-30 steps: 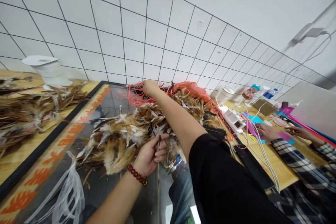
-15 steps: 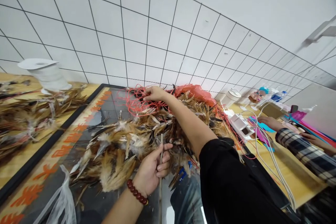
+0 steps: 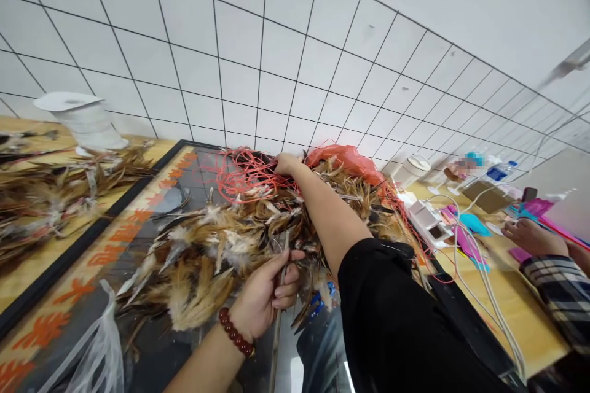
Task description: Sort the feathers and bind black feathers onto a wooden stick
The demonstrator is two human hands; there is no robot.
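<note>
My left hand [image 3: 270, 288] is closed around a thin greyish stick [image 3: 276, 334], held close to upright. A dark red bead bracelet circles that wrist. Just beyond it spreads a heap of brown and cream feathers [image 3: 203, 288] on the glass-topped surface [image 3: 157, 353]. My right arm stretches over the heap, and my right hand [image 3: 288, 164] is at a tangle of red cord [image 3: 239, 175] and dark feathers at the back. Its fingers look bent and closed, but what they hold is hidden.
A white spool [image 3: 83, 123] and more feathers [image 3: 59, 190] lie at left. White ribbon [image 3: 94, 344] hangs at front left. A red plastic bag [image 3: 345, 159] sits behind the heap. At right are white cables [image 3: 493, 295], a white box [image 3: 428, 221] and a co-worker's hand [image 3: 534, 236].
My right hand has shifted right along the back of the red cord. My left hand keeps the stick, which leans slightly more. The co-worker's hand has moved right.
</note>
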